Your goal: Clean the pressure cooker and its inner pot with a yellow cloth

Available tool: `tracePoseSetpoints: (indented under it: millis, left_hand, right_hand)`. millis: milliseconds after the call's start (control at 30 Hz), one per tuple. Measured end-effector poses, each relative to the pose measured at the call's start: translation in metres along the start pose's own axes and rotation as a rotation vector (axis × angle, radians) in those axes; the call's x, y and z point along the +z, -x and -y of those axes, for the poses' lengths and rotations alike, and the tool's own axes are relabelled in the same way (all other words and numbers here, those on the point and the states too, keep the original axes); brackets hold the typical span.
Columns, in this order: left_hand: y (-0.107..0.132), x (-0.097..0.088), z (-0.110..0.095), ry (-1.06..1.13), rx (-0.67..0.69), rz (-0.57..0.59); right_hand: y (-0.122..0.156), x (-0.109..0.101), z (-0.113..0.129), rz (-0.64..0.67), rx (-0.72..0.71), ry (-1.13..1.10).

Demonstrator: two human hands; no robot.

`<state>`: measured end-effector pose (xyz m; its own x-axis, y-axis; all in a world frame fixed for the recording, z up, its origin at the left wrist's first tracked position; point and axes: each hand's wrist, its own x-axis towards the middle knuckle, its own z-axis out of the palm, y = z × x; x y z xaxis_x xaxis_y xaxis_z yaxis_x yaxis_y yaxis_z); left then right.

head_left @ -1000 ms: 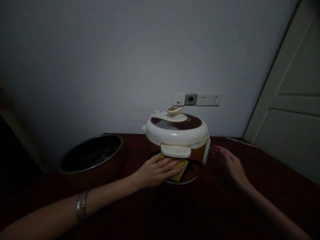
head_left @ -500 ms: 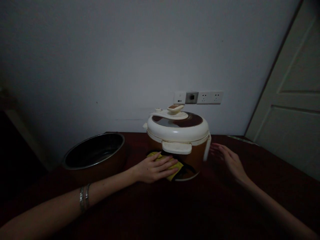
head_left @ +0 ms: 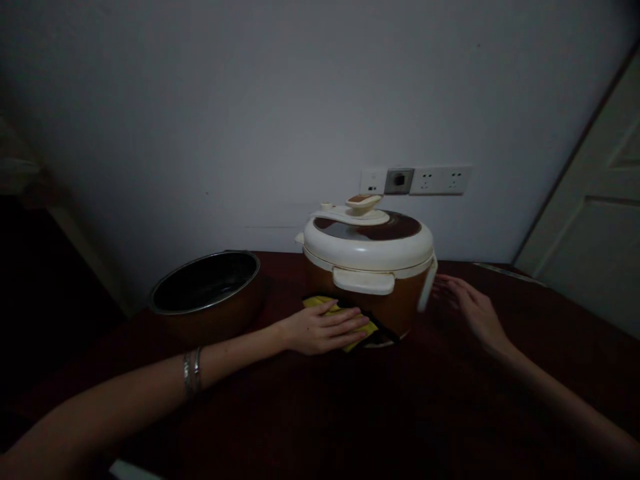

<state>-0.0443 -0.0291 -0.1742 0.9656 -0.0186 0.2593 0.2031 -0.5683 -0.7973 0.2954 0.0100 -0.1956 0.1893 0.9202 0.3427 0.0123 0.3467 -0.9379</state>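
Observation:
A pressure cooker with a white lid and a brown body stands on a dark red table, its lid on. My left hand lies over a yellow cloth with a dark edge and presses it against the lower front of the cooker, below the white front handle. The palm side is hidden. At the cooker's right, beside a white hanging part, my right hand has its fingers stretched towards the body. Whether those fingertips touch the cooker I cannot tell.
Left of the cooker sits a wide, dark-lined pot with a metal rim. Wall sockets are behind the cooker, and a pale door is at the right. A pale object shows at the bottom left edge.
The camera view has shifted, so the cooker and pot appear further right and higher. My left hand stays on the cloth at the cooker's front, and my right hand remains beside it.

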Motion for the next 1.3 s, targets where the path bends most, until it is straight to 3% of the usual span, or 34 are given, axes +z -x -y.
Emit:
tracePoseSetpoints:
  millis: [200,367,433,533,633,767,867,1067,1300]
  left_hand:
    - [-0.024,-0.01,0.015,-0.041,-0.078,-0.097]
    - [-0.041,-0.014,0.015,0.028,0.014,-0.059]
    - [-0.047,-0.01,0.007,0.06,0.102,-0.025]
    - [-0.058,-0.002,-0.005,0.061,0.185,0.02]
    - [-0.072,-0.002,-0.008,0.022,0.124,0.036]
    - [-0.093,-0.015,0.0,-0.056,-0.061,0.08]
    - [-0.104,-0.015,-0.005,-0.076,-0.099,0.13]
    - [-0.102,0.013,-0.036,-0.002,-0.007,0.098]
    - [-0.123,-0.013,-0.004,-0.114,-0.196,0.097]
  right_hand:
    - [0.003,-0.002,-0.001,-0.012,0.033,-0.014]
    - [0.008,-0.001,0.006,-0.051,0.047,0.052]
    - [0.01,0.0,0.011,-0.089,-0.027,0.117]
    - [0.016,0.001,0.022,-0.159,-0.257,0.222]
    - [0.025,0.002,0.037,-0.197,-0.469,0.333]
    - [0.036,0.006,0.053,-0.182,-0.598,0.434]
    - [0.042,0.007,0.058,-0.156,-0.631,0.484]
    - [0.048,-0.001,0.058,-0.114,-0.615,0.535]
    - [0.045,-0.015,0.052,-0.142,-0.553,0.534]
